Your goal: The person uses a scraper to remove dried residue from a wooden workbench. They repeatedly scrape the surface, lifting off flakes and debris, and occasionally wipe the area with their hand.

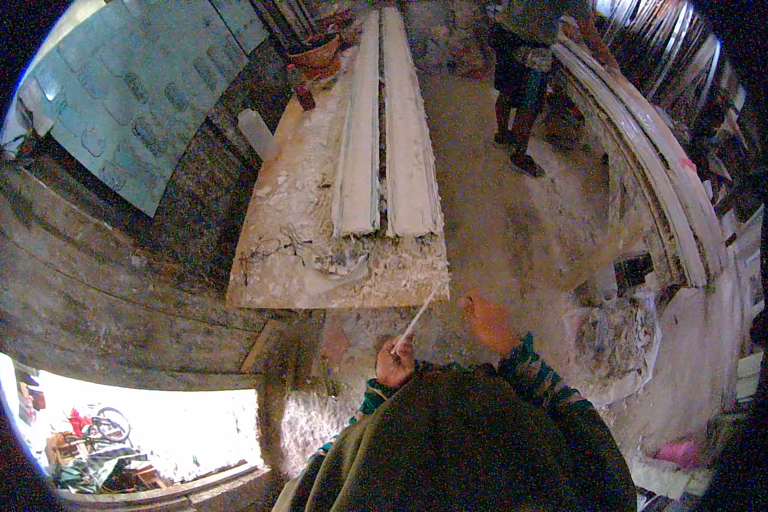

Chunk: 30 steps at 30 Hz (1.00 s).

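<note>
My left hand [394,360] is closed around the lower end of a thin white strip [415,326]. The strip slants up and to the right, toward the near right corner of a dusty work table [273,230]. My right hand [491,322] is off that same corner, its fingers curled; whether anything lies in them is too blurred to see. On the table lie two long, pale plaster-like mouldings [358,154] [408,154], side by side with a narrow dark gap between them. A crumpled, whitish scrap [341,263] rests near their close ends.
Another person [525,94] stands beyond, right of the table. Long pale mouldings [657,171] curve along the right side. A whitish sack-like heap [614,341] sits on the floor at right. A basin [316,55] is at the table's far left; a bright opening [188,427] is lower left.
</note>
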Each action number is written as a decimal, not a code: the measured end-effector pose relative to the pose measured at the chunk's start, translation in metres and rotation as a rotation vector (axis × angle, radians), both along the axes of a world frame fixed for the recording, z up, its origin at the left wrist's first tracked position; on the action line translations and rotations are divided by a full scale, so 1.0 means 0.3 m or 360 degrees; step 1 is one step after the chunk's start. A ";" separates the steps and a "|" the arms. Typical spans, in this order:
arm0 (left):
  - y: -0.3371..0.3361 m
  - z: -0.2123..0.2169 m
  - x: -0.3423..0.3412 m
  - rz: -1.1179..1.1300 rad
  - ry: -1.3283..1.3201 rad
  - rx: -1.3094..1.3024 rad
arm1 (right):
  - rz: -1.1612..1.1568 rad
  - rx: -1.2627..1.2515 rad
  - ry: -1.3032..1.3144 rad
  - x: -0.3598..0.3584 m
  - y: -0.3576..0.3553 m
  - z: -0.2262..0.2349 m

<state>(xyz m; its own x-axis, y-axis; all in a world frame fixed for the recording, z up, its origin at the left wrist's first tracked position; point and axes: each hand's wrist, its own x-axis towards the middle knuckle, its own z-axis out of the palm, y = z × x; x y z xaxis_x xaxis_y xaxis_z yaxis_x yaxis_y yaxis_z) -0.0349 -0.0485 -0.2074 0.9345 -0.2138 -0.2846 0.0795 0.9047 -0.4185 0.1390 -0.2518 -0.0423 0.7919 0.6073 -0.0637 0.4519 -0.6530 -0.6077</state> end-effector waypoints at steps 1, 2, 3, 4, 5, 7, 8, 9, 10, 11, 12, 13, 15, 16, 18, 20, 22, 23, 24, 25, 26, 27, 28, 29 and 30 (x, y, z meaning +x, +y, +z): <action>-0.002 0.008 0.000 -0.0003 0.0018 -0.0023 | -0.0002 0.0005 -0.0040 -0.004 -0.003 -0.003; 0.001 0.018 -0.005 0.0016 -0.0032 -0.0026 | -0.0002 0.0016 -0.0083 -0.007 -0.006 -0.007; 0.000 0.025 -0.009 0.0035 -0.0079 -0.0034 | -0.0002 0.0022 -0.0123 -0.009 -0.011 -0.011; -0.001 0.030 -0.015 0.0052 -0.0120 -0.0044 | -0.0004 0.0091 -0.0120 -0.020 -0.013 -0.017; -0.002 0.035 -0.021 0.0033 -0.0110 -0.0045 | -0.0009 0.0158 -0.0118 -0.027 -0.015 -0.024; 0.002 0.047 -0.027 0.0001 -0.0090 -0.0051 | -0.0038 0.0310 -0.0150 -0.042 -0.019 -0.043; -0.001 0.057 -0.028 0.0016 -0.0054 0.0025 | -0.0058 0.0399 -0.0186 -0.044 -0.018 -0.055; -0.003 0.072 -0.024 0.0031 -0.0020 0.0104 | -0.0077 0.0492 -0.0225 -0.043 -0.014 -0.068; -0.005 0.095 -0.023 0.0042 0.0016 0.0183 | -0.0082 0.0524 -0.0127 -0.040 -0.015 -0.081; -0.005 0.127 -0.026 0.0084 0.0060 0.0640 | -0.0091 0.0556 -0.0029 -0.033 -0.015 -0.095; -0.002 0.169 -0.039 0.0124 0.0104 0.1094 | -0.0102 0.0585 0.0069 -0.027 -0.016 -0.109; 0.005 0.213 -0.034 0.0218 -0.0011 0.1408 | -0.0221 0.0691 0.0330 -0.018 -0.020 -0.123; 0.019 0.303 -0.018 0.0177 0.0119 0.1753 | -0.0451 0.0892 0.0856 -0.004 -0.024 -0.146; 0.025 0.347 -0.010 0.0188 0.0107 0.1858 | -0.0475 0.0893 0.0886 0.000 -0.032 -0.154; 0.035 0.423 -0.012 0.0203 0.0139 0.2081 | -0.0531 0.0895 0.0943 0.005 -0.046 -0.163; 0.042 0.477 -0.016 0.0219 0.0173 0.2197 | -0.0450 0.0999 0.0933 0.006 -0.057 -0.162; 0.048 0.512 -0.014 0.0217 0.0194 0.2207 | -0.0400 0.1115 0.0912 0.003 -0.065 -0.151; 0.050 0.525 -0.012 0.0205 0.0193 0.2214 | -0.0392 0.1178 0.0896 0.001 -0.066 -0.143; 0.052 0.537 -0.007 0.0169 0.0171 0.2223 | -0.0383 0.1240 0.0880 -0.002 -0.068 -0.135; 0.051 0.549 -0.002 0.0131 0.0148 0.2233 | -0.0379 0.1250 0.0863 -0.006 -0.067 -0.125; 0.047 0.560 0.004 0.0119 0.0129 0.2335 | -0.0375 0.1261 0.0846 -0.011 -0.066 -0.115; 0.041 0.571 0.011 0.0106 0.0110 0.2436 | -0.0372 0.1271 0.0829 -0.016 -0.065 -0.104; 0.034 0.581 0.017 0.0092 0.0092 0.2538 | -0.0388 0.1259 0.0837 -0.023 -0.063 -0.092; 0.025 0.591 0.021 0.0089 0.0122 0.2602 | -0.0403 0.1244 0.0846 -0.030 -0.061 -0.079; 0.014 0.600 0.022 0.0086 0.0156 0.2664 | -0.0417 0.1228 0.0857 -0.038 -0.058 -0.065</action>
<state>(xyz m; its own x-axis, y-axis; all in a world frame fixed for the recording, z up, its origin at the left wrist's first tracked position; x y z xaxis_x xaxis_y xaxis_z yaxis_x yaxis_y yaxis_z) -0.0285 -0.0444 -0.0275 0.8962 0.3940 -0.2038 0.0696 0.3288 0.9418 0.1277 -0.2693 -0.0619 0.8890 0.4430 -0.1155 -0.1143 -0.0295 -0.9930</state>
